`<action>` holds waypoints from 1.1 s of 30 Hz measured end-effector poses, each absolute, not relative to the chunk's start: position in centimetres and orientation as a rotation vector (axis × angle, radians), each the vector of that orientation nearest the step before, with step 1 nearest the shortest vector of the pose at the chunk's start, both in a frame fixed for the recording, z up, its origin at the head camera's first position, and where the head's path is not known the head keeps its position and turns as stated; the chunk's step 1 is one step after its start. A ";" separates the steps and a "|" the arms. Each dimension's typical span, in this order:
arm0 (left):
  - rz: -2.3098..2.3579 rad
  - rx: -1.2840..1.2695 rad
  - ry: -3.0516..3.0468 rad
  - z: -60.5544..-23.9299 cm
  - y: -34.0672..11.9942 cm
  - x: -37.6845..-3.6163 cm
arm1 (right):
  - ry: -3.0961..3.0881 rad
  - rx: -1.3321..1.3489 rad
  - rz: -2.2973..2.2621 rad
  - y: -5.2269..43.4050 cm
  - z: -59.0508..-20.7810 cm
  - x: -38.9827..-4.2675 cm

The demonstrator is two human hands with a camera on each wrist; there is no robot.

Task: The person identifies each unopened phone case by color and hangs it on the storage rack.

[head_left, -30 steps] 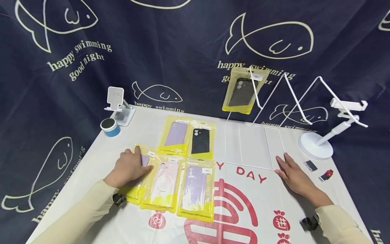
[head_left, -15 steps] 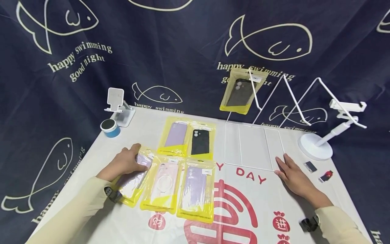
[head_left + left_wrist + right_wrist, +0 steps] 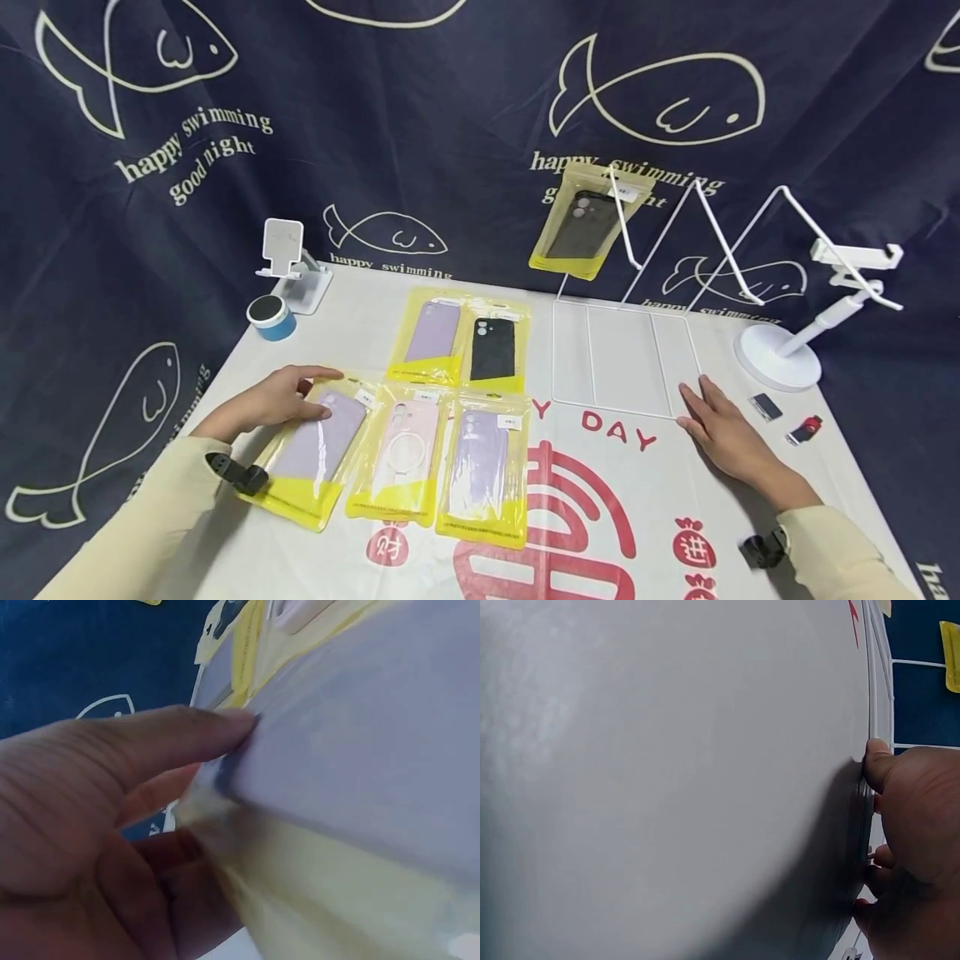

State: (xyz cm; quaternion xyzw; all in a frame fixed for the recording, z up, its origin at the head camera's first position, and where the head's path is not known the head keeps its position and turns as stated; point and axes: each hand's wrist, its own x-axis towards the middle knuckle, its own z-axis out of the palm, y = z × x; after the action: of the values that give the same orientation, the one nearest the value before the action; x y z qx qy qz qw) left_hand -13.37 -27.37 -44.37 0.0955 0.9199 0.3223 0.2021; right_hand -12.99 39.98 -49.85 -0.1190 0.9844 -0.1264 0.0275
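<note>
My left hand (image 3: 266, 402) pinches the left edge of a clear-and-yellow pouch with a lilac phone case (image 3: 321, 442) inside. Close up in the left wrist view, the thumb presses on the front of the pouched case (image 3: 360, 742), and the other fingers go behind it. The pouch is tilted at the left end of the front row. My right hand (image 3: 723, 437) rests at the front right corner of a white wire rack (image 3: 723, 236), fingers extended and touching its base wire. A pouch with a black phone case (image 3: 581, 227) hangs from the rack's left hook.
Beside the held pouch lie pouched pink (image 3: 408, 442) and lilac (image 3: 477, 462) cases. Behind them are another lilac case (image 3: 433, 329) and a black one (image 3: 493, 348). A phone stand (image 3: 285, 250) and blue jar (image 3: 272, 318) stand left; a white stand (image 3: 780, 358) stands right.
My left hand has drawn the leftmost lilac-case pouch left and towards me, tilting it away from the pink one. The hanging pouch swings slightly left. The right hand stays put.
</note>
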 end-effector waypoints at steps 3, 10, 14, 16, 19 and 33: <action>0.843 0.385 2.606 -43.4 -27.7 -13.0 | 3.034 -0.363 -0.386 39.9 -49.8 -13.0; 0.691 0.528 2.660 -40.0 -27.0 -12.0 | 3.029 -0.346 -0.374 39.9 -49.5 -12.8; 0.629 0.648 2.712 -38.2 -26.2 -11.7 | 3.027 -0.339 -0.384 39.8 -49.5 -12.7; 0.611 0.758 2.770 -37.3 -25.4 -11.5 | 3.030 -0.344 -0.391 39.7 -49.5 -12.7; 0.579 0.901 2.893 -36.2 -23.8 -11.1 | 3.032 -0.353 -0.395 39.6 -49.5 -12.7; 0.885 1.454 2.794 -32.5 -11.9 -12.3 | 2.995 -0.319 -0.385 39.5 -49.3 -12.9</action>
State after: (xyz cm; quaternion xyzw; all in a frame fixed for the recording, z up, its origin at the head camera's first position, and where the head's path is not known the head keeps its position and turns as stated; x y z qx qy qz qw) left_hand -12.31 -11.88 -32.49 0.4434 0.8522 0.2700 -0.0650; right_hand -12.91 39.54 -49.32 -0.1050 0.9850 -0.1267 0.0523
